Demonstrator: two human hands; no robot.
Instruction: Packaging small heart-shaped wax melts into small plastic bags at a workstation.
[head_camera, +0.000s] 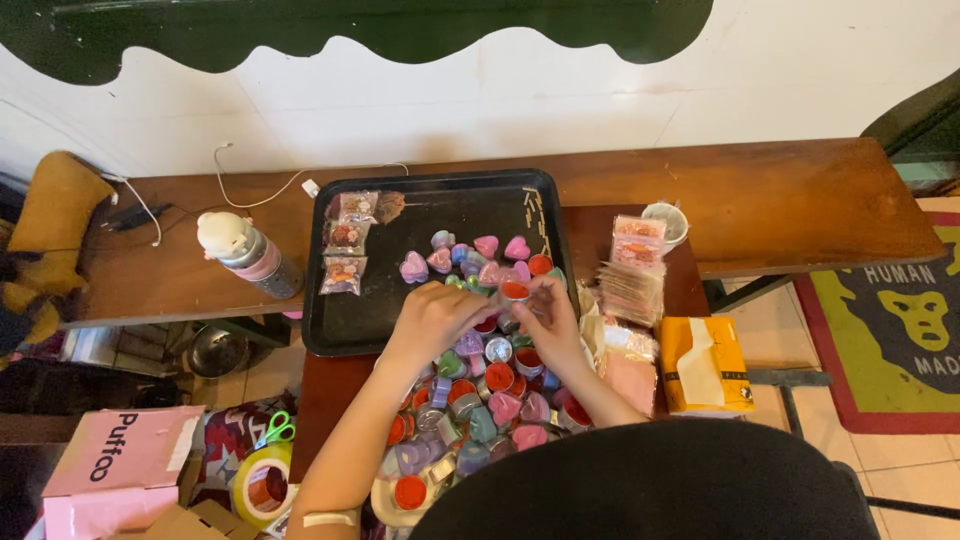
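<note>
Because the desk (800, 200) is long and crowded, the black tray (345, 320) takes up much of its middle, with heart-shaped tins and small clear packets lying in it. Spilling below is a pile of small round tins (480, 400), some showing red. Both hands meet over that pile: the left hand (435, 318) and right hand (548, 315) together pinch one red-topped tin (514, 291), each grip closed on it. It looks light, stiff and slick, best held by its rim. A capped bottle (250, 255) and a yellow tissue box (705, 365) flank the work, well apart.
</note>
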